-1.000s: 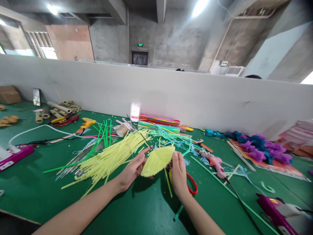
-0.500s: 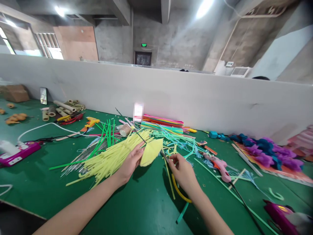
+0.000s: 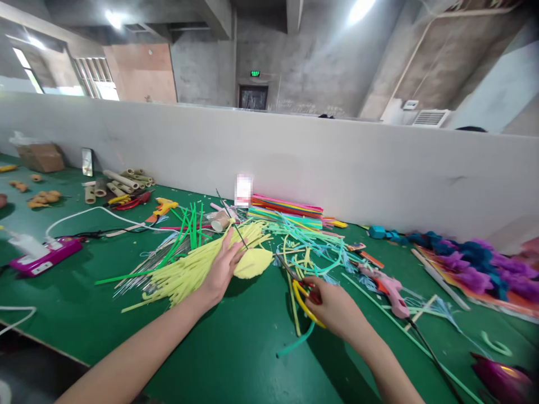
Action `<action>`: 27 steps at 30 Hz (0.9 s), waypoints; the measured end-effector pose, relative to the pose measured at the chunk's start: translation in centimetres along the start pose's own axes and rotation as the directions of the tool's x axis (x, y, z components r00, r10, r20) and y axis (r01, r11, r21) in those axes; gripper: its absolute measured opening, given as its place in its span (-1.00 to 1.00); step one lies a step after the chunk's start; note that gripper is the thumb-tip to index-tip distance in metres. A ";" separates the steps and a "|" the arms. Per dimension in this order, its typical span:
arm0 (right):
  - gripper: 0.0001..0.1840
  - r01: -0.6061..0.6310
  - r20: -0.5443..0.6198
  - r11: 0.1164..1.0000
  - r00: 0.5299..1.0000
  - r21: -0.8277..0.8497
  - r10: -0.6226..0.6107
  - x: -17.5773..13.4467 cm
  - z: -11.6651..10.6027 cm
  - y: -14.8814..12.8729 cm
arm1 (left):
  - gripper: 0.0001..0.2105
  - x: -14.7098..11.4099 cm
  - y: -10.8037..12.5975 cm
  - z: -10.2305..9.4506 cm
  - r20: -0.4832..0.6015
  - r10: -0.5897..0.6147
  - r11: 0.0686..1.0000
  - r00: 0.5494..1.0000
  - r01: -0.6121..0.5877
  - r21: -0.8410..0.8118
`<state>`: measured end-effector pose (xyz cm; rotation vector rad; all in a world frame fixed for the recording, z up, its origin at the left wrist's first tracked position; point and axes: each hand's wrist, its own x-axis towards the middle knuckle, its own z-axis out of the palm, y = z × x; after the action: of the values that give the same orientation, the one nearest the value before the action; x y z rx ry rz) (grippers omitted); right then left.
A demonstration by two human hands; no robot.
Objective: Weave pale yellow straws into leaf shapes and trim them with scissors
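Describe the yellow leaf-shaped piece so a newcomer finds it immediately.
On the green table, find the bundle of yellow pipe cleaners. By its right end, the left hand holds the leaf-shaped piece. It is one broad shape, unlike those thin strands.

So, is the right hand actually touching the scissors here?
Touching. The head view shows the right hand gripping the scissors, its fingers closed around the handle end with no gap between.

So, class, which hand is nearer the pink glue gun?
Right: the right hand, holding scissors, is just left of the pink glue gun; the left hand is farther left, at the yellow leaf-shaped piece.
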<state>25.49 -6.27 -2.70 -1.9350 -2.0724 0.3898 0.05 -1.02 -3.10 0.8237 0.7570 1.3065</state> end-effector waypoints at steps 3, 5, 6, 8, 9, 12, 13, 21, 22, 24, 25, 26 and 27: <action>-0.60 -0.048 -0.183 0.994 0.981 0.096 0.065 0.5 -0.7 -0.4 | -0.38 -0.1 0.1 0.1 0.008 -0.016 0.998 1.000 0.016 -0.061; -0.48 -0.029 -0.270 0.970 0.958 0.242 0.096 0.7 -0.7 -0.4 | -0.38 -0.1 0.2 0.1 0.001 -0.017 0.996 1.000 0.017 -0.086; -0.43 0.014 -0.300 0.942 0.949 0.335 0.093 0.9 -0.6 -0.4 | -0.37 -0.1 0.2 0.1 -0.006 -0.017 0.996 1.000 0.017 -0.093; -0.39 0.134 -0.323 0.847 0.945 0.515 0.047 1.0 -0.1 -0.4 | -0.38 -0.2 0.4 0.2 -0.020 -0.025 0.995 0.999 0.023 -0.098; -0.38 0.191 -0.321 0.785 0.947 0.590 0.011 1.0 0.2 -0.5 | -0.40 -0.2 0.5 0.2 -0.027 -0.033 0.995 0.999 0.030 -0.098; -0.34 0.292 -0.290 0.651 0.950 0.701 -0.113 0.9 1.3 -0.7 | -0.43 -0.4 0.8 0.5 -0.043 -0.057 0.995 0.997 0.053 -0.087; -0.31 0.317 -0.279 0.627 0.947 0.712 -0.162 0.8 1.6 -0.9 | -0.43 -0.5 0.9 0.5 -0.043 -0.062 0.995 0.997 0.058 -0.083; -0.28 0.265 -0.175 0.679 0.964 0.684 -0.200 -0.5 2.7 -3.7 | -0.46 0.1 0.4 -0.2 0.065 -0.027 0.994 0.997 0.034 -0.099; -0.37 0.254 -0.156 0.718 0.967 0.648 -0.201 -0.8 2.7 -4.0 | -0.46 0.2 0.4 -0.4 0.076 -0.023 0.995 0.997 0.030 -0.095; -0.50 0.251 -0.143 0.803 0.968 0.540 -0.207 -1.3 2.6 -4.7 | -0.45 0.3 0.3 -0.6 0.090 -0.015 0.996 0.996 0.022 -0.081; -0.50 0.256 -0.149 0.840 0.966 0.478 -0.210 -1.5 2.6 -5.0 | -0.45 0.2 0.3 -0.6 0.093 -0.012 0.997 0.996 0.019 -0.074; -0.49 0.262 -0.156 0.869 0.964 0.420 -0.215 -1.7 2.5 -5.2 | -0.45 0.2 0.3 -0.6 0.094 -0.011 0.998 0.996 0.018 -0.068; -0.46 0.266 -0.162 0.890 0.962 0.371 -0.220 -1.9 2.5 -5.4 | -0.45 0.1 0.3 -0.6 0.092 -0.011 0.998 0.996 0.017 -0.063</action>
<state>19.64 -8.53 -2.99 -1.4147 -1.9514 0.5682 -0.60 -0.80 -3.14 0.8198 0.6439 1.2651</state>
